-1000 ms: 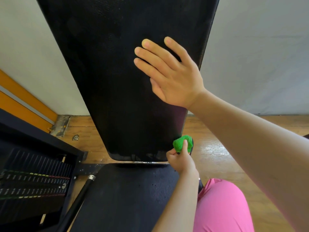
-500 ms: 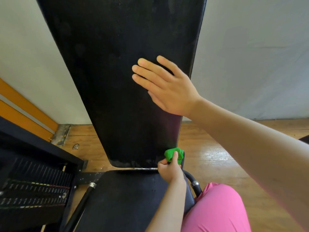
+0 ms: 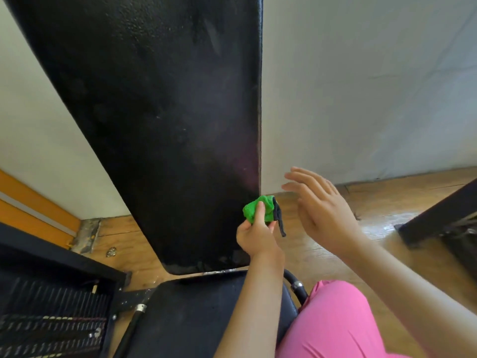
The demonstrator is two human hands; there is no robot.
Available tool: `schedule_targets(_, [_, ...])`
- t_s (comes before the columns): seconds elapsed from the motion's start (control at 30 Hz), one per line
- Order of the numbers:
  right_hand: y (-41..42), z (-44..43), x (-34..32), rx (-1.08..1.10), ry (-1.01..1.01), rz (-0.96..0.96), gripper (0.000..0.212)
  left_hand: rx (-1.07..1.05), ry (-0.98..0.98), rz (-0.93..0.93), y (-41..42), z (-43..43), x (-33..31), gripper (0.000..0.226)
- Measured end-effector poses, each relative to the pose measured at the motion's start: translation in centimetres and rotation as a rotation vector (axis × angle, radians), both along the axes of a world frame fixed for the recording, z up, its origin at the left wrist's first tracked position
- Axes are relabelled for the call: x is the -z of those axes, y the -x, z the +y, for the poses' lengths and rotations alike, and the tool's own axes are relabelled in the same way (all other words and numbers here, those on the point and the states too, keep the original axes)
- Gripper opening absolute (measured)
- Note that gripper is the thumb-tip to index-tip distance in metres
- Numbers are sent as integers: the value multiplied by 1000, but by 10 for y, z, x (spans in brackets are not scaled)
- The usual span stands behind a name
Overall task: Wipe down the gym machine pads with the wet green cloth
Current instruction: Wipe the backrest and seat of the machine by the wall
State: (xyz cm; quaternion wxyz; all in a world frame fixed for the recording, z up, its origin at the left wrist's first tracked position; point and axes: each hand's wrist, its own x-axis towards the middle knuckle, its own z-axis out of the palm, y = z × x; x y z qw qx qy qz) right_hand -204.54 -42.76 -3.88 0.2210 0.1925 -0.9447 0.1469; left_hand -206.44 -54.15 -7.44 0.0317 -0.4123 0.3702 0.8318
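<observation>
The big black back pad (image 3: 154,125) stands up tall and fills most of the view. Below it lies the black seat pad (image 3: 201,321), close to the back pad's bottom edge. A leg in pink (image 3: 335,329) is next to the seat, on the right. The right hand (image 3: 322,210) is in the air just beside the back pad's right edge, fingers straight and spread, holding nothing. The left hand (image 3: 255,236) is lower and squeezes the green cloth (image 3: 258,209) in a ball, thumb on top. The cloth sits at the right edge of the back pad, near the bottom (a small dark strip hangs beside it; I cannot tell what it is).
</observation>
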Motion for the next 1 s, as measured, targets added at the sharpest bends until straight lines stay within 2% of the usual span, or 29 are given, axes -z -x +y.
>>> schedule_targets(0.17, [-17,-20,21,4,146,-46,39,20,32,123,-1,-3,-23,9])
schedule_targets(0.33, [-15,-32,19,-5,182,-4,44,109,206,321,-4,-17,-47,25])
schedule_targets(0.43, [-10,-39,8,22,229,15,47,170,296,421,-5,-29,-62,23])
schedule_targets(0.63, [4,-61,-4,105,357,-81,46,250,473,439,-23,-37,-63,13])
schedule_targets(0.8, [9,-72,-6,161,435,-180,50,321,640,550,-24,-54,-54,11])
schedule_targets(0.93, [12,-84,-10,275,593,-150,28,469,815,672,-19,-74,-51,18])
schedule_targets(1.0, [12,-83,-12,338,699,-113,22,384,1014,738,-14,-93,-51,23])
